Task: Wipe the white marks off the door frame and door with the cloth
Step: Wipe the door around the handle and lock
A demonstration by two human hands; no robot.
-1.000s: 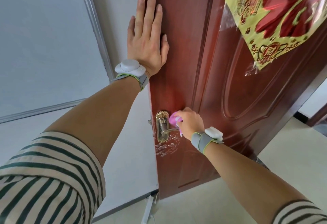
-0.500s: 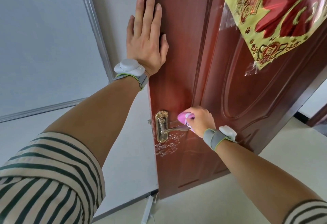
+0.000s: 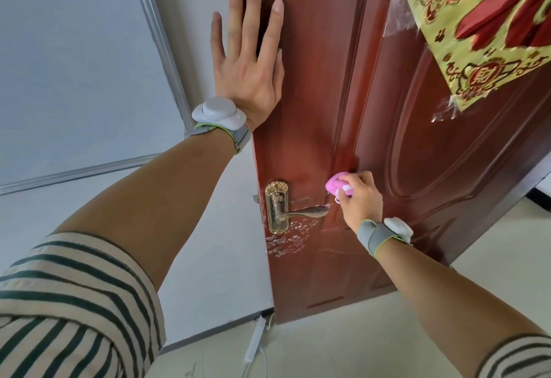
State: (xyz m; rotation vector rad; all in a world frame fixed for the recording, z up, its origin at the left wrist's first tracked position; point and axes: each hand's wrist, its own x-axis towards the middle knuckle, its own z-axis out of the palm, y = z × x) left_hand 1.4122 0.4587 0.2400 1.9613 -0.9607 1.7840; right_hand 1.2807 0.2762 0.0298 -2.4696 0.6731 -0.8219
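Sliding right past handle (image 3: 301, 213): right hand (image 3: 362, 198) with cloth (image 3: 337, 185).

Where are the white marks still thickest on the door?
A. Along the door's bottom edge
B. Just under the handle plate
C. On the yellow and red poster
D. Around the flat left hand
B. A cluster of white marks sits just below the gold handle plate, while the right hand presses the pink cloth to the door up beyond the lever's tip.
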